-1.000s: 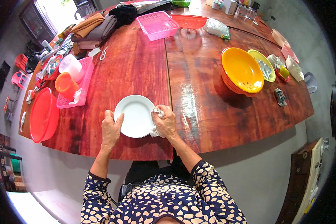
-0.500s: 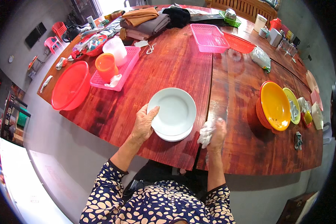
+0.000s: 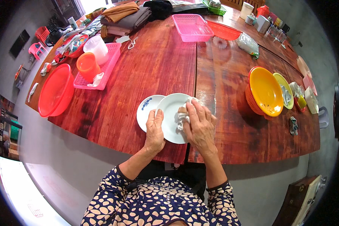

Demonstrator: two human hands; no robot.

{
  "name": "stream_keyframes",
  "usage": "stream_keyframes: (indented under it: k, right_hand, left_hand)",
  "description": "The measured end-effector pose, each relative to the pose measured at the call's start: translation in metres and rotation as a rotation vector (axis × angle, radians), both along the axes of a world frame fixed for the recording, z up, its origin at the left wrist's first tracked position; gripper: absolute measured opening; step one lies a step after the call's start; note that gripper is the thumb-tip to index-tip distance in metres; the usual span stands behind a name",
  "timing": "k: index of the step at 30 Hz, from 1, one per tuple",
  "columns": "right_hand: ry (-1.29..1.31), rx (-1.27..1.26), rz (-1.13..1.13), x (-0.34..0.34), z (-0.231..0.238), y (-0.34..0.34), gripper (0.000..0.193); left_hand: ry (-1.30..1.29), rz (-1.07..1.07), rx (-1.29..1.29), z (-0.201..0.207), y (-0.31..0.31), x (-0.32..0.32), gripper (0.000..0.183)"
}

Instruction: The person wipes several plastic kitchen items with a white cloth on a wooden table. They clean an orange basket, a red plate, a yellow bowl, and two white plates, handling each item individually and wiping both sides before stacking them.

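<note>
Left hand [image 3: 154,132]: you gripped a white plate [image 3: 171,117] by its edge.
Right hand [image 3: 201,127]: you clutched a white cloth [image 3: 183,117] against that plate.
Blue-patterned plate [image 3: 144,110]: showed partly beneath.

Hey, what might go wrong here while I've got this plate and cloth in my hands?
The white plate might slip, since your left hand has it only by one side while your right hand presses the cloth on it. It also overlaps the blue-patterned plate, so the two could knock and chip. And both plates are near the front edge of the table, so a slip might end on the floor.
</note>
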State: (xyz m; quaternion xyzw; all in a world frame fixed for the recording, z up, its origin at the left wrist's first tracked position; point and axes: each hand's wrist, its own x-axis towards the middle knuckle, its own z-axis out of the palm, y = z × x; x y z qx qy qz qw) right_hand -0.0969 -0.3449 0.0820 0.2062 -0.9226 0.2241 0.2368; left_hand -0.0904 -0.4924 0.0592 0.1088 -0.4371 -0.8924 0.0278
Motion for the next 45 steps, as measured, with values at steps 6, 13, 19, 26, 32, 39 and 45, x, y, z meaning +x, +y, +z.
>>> stream_keyframes:
  k: [6,13,19,26,32,39,45]
  right_hand:
    - [-0.024,0.047,0.122,0.028,-0.007,-0.004,0.042]
    - [-0.009,-0.127,0.324,0.012,-0.001,-0.012,0.042]
    - [0.141,-0.095,0.046,-0.003,0.005,0.001,0.038]
    - [0.13,-0.086,-0.217,0.021,0.002,0.018,0.032]
    - [0.113,-0.187,-0.215,0.013,0.0,0.004,0.037]
    - [-0.043,-0.296,0.348,0.024,0.007,0.024,0.04]
    - [0.015,-0.313,0.296,0.016,0.002,0.049,0.043]
  left_hand:
    - [0.031,0.005,-0.026,0.001,0.003,0.004,0.032]
    - [0.046,-0.167,-0.125,-0.009,0.003,0.009,0.036]
    - [0.111,-0.129,-0.103,0.001,0.024,0.009,0.037]
    - [0.118,-0.079,-0.05,0.013,0.029,0.007,0.033]
    - [0.113,-0.089,-0.058,0.011,0.043,0.005,0.034]
    - [0.07,-0.149,-0.049,0.012,0.042,-0.002,0.032]
    - [0.094,-0.204,-0.078,0.011,0.057,-0.009,0.032]
